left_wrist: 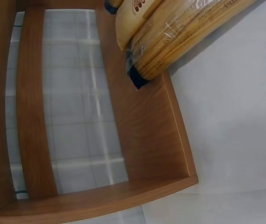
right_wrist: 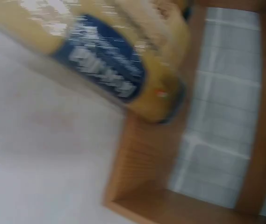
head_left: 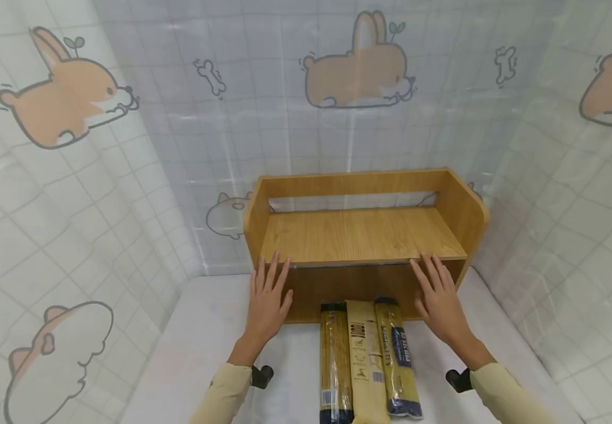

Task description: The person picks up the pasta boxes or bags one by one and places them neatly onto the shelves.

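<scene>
on a white surface [head_left: 205,324], three pasta packets [head_left: 365,365] lie partly inside a wooden shelf [head_left: 361,235]. the left hand [head_left: 269,300] and right hand [head_left: 440,300], fingers straight and slightly spread, touch its upper front edge; light, even pressure should steady it best.

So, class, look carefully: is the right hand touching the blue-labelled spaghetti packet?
Apart. The head view shows it: the right hand is right of the blue-labelled spaghetti packet, with the wooden shelf unit visible between thumb and packet.
</scene>
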A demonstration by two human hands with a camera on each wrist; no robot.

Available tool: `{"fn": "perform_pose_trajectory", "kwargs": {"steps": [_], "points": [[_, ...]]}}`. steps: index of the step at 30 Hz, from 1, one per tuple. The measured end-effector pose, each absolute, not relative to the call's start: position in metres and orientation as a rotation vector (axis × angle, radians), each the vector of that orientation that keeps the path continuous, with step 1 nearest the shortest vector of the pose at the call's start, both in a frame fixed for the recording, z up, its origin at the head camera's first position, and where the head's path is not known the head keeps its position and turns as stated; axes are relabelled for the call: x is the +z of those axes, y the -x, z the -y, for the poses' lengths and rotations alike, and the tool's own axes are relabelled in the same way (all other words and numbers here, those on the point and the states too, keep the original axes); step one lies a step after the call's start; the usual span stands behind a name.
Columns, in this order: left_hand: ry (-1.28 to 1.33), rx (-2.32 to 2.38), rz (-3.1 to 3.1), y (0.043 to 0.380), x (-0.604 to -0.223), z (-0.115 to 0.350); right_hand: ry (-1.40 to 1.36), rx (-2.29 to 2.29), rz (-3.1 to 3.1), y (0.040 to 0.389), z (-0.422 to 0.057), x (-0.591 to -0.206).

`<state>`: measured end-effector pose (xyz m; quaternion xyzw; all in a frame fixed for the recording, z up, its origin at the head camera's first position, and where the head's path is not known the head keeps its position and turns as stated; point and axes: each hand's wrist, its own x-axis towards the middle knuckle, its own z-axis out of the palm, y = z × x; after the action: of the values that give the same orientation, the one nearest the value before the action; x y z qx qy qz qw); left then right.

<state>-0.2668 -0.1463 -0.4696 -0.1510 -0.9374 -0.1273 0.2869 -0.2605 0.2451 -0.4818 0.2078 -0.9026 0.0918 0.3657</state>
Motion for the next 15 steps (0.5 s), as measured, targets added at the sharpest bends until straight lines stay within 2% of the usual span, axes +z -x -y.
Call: {"fn": "perform_pose_trajectory", "kwargs": {"steps": [7, 15], "points": [[0.397, -0.367, 2.493, 0.261, -0.471, 0.149, -0.622, 0.3, 2.336, 0.251, -0.249, -0.511], [0.365, -0.405, 2.438, 0.26, -0.469, 0.155, -0.529, 0.325, 2.618, 0.244, -0.236, -0.544]]}}
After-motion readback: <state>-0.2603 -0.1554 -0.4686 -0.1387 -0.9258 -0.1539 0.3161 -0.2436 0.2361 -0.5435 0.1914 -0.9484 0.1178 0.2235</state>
